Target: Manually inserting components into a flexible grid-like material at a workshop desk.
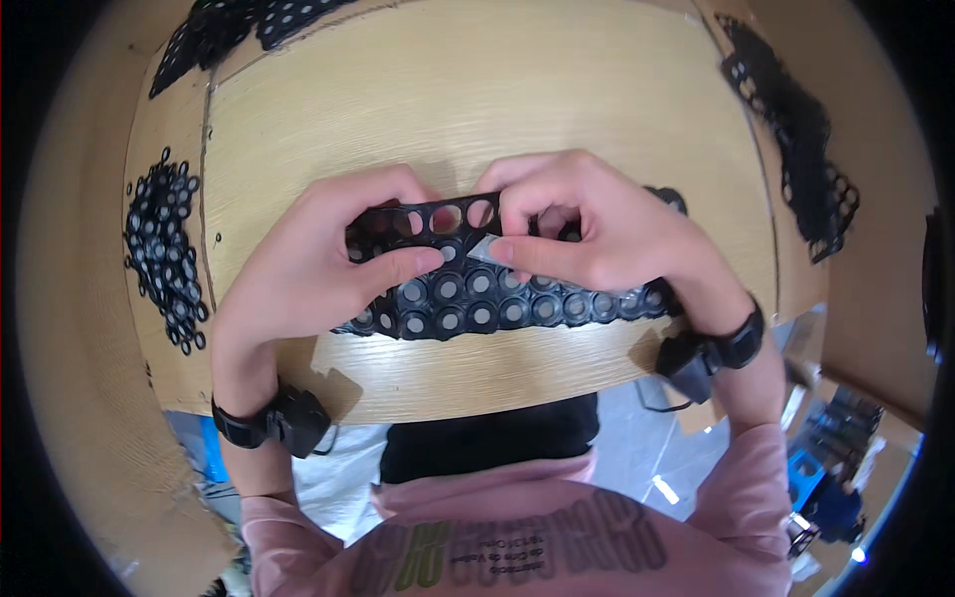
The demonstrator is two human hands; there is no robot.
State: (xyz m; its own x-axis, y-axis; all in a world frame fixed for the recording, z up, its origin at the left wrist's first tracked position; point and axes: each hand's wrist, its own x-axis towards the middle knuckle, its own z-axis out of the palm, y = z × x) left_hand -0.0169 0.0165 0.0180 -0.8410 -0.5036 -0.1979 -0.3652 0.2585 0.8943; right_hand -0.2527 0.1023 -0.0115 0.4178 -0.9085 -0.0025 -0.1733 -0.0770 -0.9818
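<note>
A black rubbery sheet point(481, 317) with rows of round rings and pale grey centres lies on the table before me. Its far edge is lifted and shows a strip of open round holes point(447, 219). My left hand point(318, 244) grips the left part of that edge, thumb on the near face and fingers behind. My right hand point(597, 224) pinches the edge further right, its index finger bent over the strip. By the right thumb tip a small whitish pointed piece point(484, 249) shows; whether it is loose or joined to the sheet I cannot tell.
A heap of small black rings point(164, 249) lies at the table's left side. Black perforated sheets point(224, 35) are piled at the far left, and more perforated strips point(796, 139) run down the right side. Both wrists carry black strapped devices point(274, 423).
</note>
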